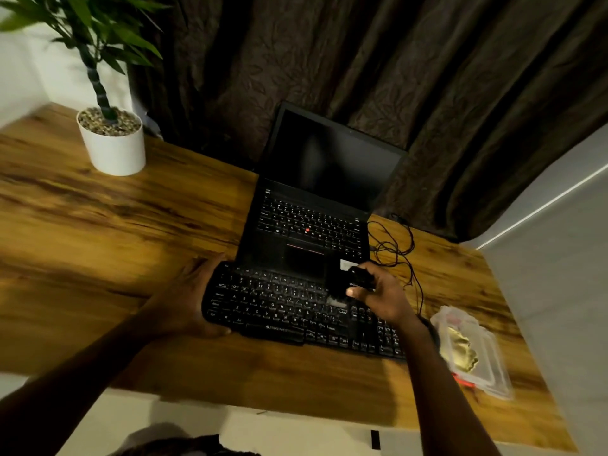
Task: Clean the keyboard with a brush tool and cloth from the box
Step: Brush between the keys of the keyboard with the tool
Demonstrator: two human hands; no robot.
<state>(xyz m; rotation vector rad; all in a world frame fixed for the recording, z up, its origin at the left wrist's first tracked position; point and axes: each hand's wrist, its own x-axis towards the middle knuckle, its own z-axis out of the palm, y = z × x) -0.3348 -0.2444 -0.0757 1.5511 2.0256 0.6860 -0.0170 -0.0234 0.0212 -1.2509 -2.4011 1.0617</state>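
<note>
Wooden desk [98, 225]: brushing under way, wiping judged not yet begun.
Left hand [194, 297] clamped round the left end of the keyboard [276, 304], just before the laptop [312, 225]; right hand [381, 294] curled tight on the brush [357, 278], bristles at the middle-right keys; cloth [460, 352] untouched in the box [487, 373], far right.

This is looking like a home study corner: a wood-grain counter [98, 209] is carrying an open laptop [316, 205] mid-frame, a potted plant [112, 139] is standing upper left, and dark patterned curtains [362, 60] are hanging behind.
</note>
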